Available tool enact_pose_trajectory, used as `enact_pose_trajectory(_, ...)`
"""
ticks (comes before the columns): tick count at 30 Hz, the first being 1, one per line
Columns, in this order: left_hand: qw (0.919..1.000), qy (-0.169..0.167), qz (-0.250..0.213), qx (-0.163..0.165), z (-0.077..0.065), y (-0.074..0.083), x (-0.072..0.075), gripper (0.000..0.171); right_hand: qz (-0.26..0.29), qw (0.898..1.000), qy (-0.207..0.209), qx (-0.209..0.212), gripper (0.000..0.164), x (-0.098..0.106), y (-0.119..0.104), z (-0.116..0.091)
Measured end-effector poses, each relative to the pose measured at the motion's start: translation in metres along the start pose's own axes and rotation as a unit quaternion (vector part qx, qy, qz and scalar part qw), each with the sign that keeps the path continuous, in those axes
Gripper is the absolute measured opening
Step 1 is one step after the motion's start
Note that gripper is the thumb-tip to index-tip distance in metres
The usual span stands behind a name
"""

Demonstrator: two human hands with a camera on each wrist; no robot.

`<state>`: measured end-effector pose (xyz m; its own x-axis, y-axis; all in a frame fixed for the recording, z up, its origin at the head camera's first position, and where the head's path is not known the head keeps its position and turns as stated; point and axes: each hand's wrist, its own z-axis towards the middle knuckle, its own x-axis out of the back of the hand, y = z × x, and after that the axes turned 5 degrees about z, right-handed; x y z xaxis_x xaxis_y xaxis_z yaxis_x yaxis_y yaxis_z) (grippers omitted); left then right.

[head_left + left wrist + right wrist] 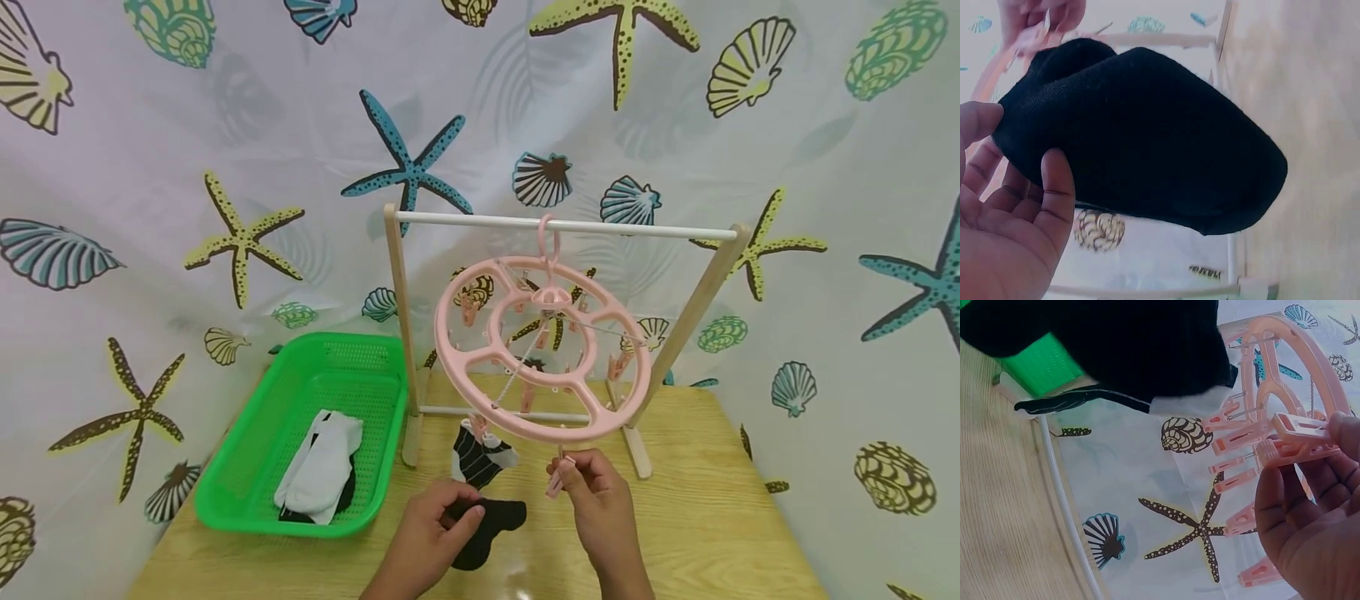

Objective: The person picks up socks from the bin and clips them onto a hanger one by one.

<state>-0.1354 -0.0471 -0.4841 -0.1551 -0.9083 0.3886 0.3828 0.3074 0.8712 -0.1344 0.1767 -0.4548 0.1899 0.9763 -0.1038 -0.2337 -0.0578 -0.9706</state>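
In the head view my left hand [429, 533] pinches a black sock [501, 515] at one edge, thumb on the near side. The left wrist view shows this sock [1154, 137] spread broad, its toe pointing away from the fingers. My right hand [606, 510] holds a pink clothespin [557, 478] below the front rim of a round pink hanger [551, 431]. Seen from the right wrist, thumb and fingers squeeze the clothespin [1304, 428]. Left of it, a black sock with white stripes and pale ends [480, 460] hangs from another clip [478, 427].
The hanger hooks over a white rod [465, 220] on a wooden stand [399, 308]. More pink clips [1241, 437] dangle around its rings. A green basket [232, 467] with white and black socks [322, 467] stands left on the wooden table [697, 517]. A shell-patterned curtain [300, 133] closes the back.
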Motion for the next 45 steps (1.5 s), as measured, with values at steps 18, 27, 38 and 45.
enact_pose_trajectory(18, 0.9971, -0.04, -0.048, -0.044, 0.016, 0.003, -0.058, 0.003, -0.017, 1.0, 0.004, 0.004, 0.019, 0.001, -0.003, -0.002)
enact_pose_trajectory(27, 0.9968, -0.016, -0.071, -0.031, 0.018, 0.011, -0.057, 0.006, -0.018, 1.0, 0.003, -0.009, 0.023, 0.002, -0.005, -0.003)
enact_pose_trajectory(38, 0.9945, 0.028, -0.096, 0.032, 0.023, 0.02, -0.057, 0.007, -0.012, 1.0, -0.001, -0.002, 0.023, 0.0, -0.005, -0.004)
enact_pose_trajectory(45, 0.9903, 0.015, -0.125, 0.058, 0.024, 0.025, -0.059, 0.009, -0.014, 1.0, -0.001, 0.009, 0.022, 0.0, -0.004, -0.004)
